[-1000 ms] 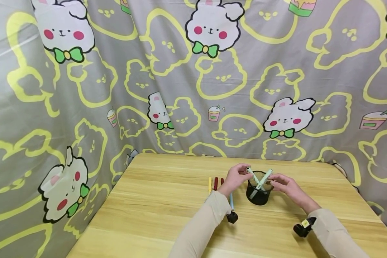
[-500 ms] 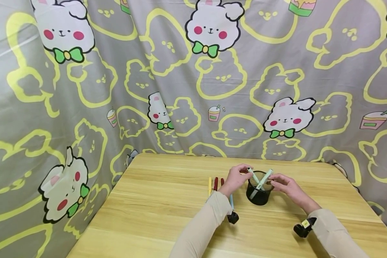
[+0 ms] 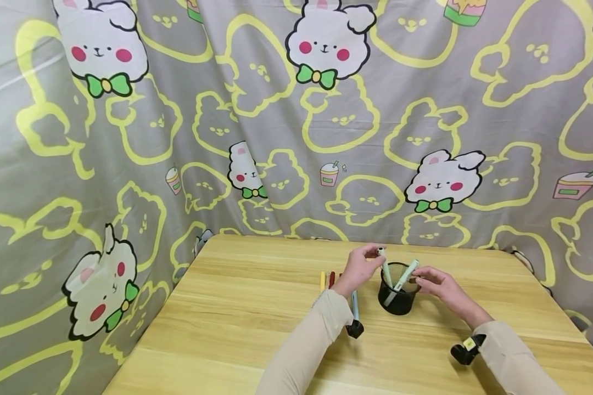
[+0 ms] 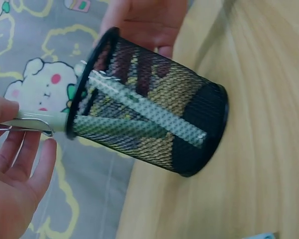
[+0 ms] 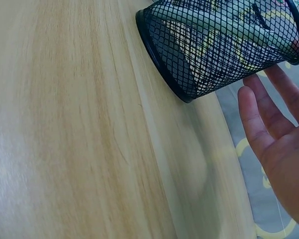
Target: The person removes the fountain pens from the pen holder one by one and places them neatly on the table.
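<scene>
A black mesh pen holder [image 3: 397, 303] stands upright on the table, with two pale green pens inside. My left hand [image 3: 359, 270] pinches the clip end of one pen [image 4: 45, 119] between thumb and fingers; its lower part is inside the holder. The other pen [image 3: 407, 274] leans toward the right rim, seen through the mesh as a slanted light stick in the left wrist view. My right hand [image 3: 440, 286] holds the holder's rim at the right with thumb and forefinger. Its other fingers [image 5: 256, 119] extend loosely beside the mesh.
Left of the holder, partly behind my left hand and sleeve, lie a yellow pen [image 3: 322, 281], a dark red pen [image 3: 331, 280] and a light blue pen [image 3: 355, 307]. A patterned grey curtain [image 3: 277, 181] hangs behind the wooden table [image 3: 217, 329].
My left hand has risen slightly with its pen, which now stands higher and more upright in the holder. The right hand and the other pen stay nearly still.
</scene>
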{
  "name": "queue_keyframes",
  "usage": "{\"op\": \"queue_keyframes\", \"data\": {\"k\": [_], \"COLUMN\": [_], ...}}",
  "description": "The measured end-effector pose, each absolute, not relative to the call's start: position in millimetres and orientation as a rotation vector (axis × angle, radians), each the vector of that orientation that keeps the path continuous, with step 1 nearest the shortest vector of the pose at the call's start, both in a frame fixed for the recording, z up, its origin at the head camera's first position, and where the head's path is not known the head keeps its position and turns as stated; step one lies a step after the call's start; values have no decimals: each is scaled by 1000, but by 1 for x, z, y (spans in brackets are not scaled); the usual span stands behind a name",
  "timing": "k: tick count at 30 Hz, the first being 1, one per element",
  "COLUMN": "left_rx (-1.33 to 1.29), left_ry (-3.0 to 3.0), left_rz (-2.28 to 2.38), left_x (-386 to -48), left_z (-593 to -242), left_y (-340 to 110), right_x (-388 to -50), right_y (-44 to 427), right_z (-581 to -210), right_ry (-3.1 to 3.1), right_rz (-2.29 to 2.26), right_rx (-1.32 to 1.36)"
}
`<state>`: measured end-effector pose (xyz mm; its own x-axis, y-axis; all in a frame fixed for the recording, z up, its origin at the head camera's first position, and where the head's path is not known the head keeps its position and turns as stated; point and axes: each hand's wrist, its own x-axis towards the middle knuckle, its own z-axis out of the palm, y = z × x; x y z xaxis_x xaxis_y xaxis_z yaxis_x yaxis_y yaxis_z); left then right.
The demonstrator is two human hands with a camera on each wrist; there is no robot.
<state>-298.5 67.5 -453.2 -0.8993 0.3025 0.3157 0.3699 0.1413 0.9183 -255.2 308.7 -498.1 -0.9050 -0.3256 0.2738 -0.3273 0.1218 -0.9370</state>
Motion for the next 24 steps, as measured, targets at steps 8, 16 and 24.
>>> {"op": "queue_keyframes", "data": {"k": [8, 16, 24], "left_rx": [-700, -625, -582], "left_ry": [-2132, -1975, -1820], "left_rz": [-2097, -2231, -2328], "left_x": [-299, -302, -308], "left_z": [-436, -422, -410], "left_y": [61, 49, 31], "right_x": [-254, -254, -254], "right_y": [309, 309, 309], "right_z": [-499, -499, -498], "right_ry": [-2351, -2344, -2356], "right_rz": [1974, 1976, 1968], "right_rx": [678, 677, 675]}}
